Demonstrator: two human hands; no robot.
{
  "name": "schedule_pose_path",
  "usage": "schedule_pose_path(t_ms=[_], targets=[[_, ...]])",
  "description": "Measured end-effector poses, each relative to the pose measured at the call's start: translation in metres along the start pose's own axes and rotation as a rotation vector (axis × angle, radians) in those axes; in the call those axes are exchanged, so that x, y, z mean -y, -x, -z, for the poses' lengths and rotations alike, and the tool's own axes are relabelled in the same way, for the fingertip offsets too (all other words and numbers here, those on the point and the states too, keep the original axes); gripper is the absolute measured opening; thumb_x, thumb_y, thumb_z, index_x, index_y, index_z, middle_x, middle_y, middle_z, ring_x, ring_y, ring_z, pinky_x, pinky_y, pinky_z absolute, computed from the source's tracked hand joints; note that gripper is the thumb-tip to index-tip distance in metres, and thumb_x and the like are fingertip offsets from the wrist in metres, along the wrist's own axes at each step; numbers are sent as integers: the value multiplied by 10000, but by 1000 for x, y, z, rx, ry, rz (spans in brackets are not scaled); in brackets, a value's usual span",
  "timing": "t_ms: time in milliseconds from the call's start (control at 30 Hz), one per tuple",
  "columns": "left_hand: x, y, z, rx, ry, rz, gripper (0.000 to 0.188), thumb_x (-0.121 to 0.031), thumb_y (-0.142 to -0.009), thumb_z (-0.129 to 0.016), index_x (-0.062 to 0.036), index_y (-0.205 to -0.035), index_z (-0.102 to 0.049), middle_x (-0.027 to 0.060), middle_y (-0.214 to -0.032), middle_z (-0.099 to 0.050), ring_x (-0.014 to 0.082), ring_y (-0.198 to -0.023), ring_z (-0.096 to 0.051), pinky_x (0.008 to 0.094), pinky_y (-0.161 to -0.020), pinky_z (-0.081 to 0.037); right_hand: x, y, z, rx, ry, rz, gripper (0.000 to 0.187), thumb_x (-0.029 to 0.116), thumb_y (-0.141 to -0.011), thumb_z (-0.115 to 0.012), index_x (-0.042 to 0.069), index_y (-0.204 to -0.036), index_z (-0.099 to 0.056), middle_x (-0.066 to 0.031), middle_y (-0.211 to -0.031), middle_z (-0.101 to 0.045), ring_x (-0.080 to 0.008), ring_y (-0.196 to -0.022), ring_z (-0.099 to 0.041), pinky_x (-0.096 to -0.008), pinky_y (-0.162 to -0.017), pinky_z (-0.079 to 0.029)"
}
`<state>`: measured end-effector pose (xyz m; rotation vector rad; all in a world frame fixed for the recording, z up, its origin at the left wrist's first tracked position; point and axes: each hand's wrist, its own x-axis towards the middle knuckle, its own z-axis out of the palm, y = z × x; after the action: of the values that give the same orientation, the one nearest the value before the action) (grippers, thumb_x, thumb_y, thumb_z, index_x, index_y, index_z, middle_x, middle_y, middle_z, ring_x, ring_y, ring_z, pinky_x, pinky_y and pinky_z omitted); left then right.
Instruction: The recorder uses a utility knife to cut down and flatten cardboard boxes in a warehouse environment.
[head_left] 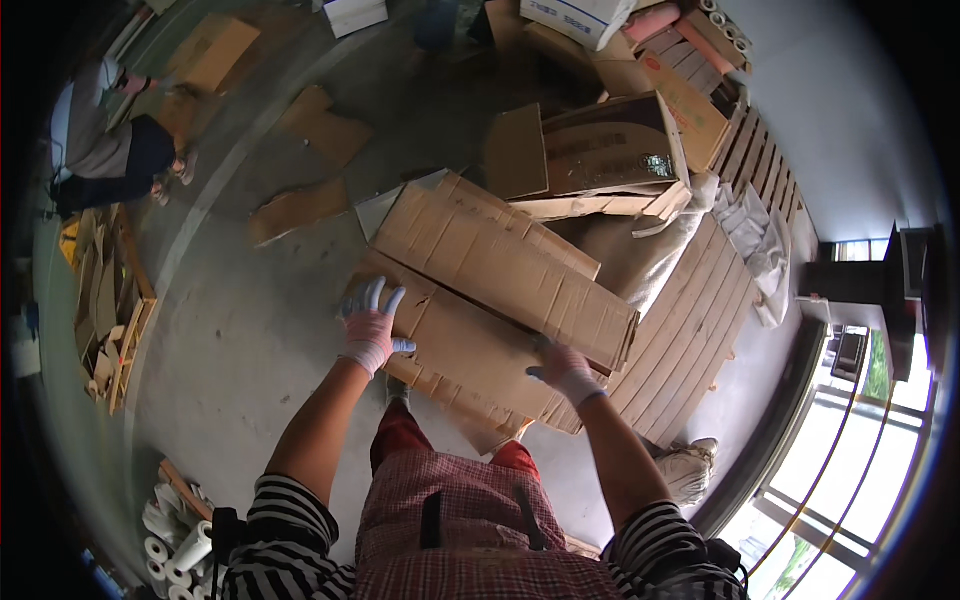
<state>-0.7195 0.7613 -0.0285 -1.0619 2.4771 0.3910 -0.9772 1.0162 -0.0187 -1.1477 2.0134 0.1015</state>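
A large folded brown cardboard box (470,330) lies flat in front of me, with a dark gap running across it between two panels. My left hand (370,325), in a pale glove with bluish fingertips, is at the near-left edge of the cardboard, its fingers spread. On the right part of the same box rests my right hand (564,368), also gloved. Its thumb stands apart from the fingers, and the fingertips are dark and slightly blurred near the gap. Another cardboard panel (480,230) lies across the far side.
Beyond stands an open cardboard carton (610,150). Wooden slats (690,320) of a pallet extend to the right, beside a white sack (750,240). Loose cardboard pieces (300,210) lie on the floor at far left. A wooden crate (125,300) holds scraps; another person (110,140) bends near it.
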Motion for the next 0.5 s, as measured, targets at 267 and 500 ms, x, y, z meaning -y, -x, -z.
schedule_pose_path(t_ms=[267, 500], targets=[[-33, 66, 44, -534, 86, -416, 999, -445, -628, -835, -206, -1458, -335, 176, -1488, -259, 420, -1385, -224, 661, -1090, -200, 47, 91, 79, -158, 32, 70, 371, 356, -823, -665, 108, -1096, -629, -189, -929, -677, -369, -876, -656, -448, -765, -528], [-53, 83, 75, -176, -237, -659, 128, -314, -774, -696, -202, -819, -652, 11, -779, -667, 212, -776, -655, 392, -946, -445, 51, 82, 80, -212, -27, 209, 598, 436, -783, -719, 155, -1279, -537, -161, -1211, -593, -330, -1007, -646, -391, -912, -489]])
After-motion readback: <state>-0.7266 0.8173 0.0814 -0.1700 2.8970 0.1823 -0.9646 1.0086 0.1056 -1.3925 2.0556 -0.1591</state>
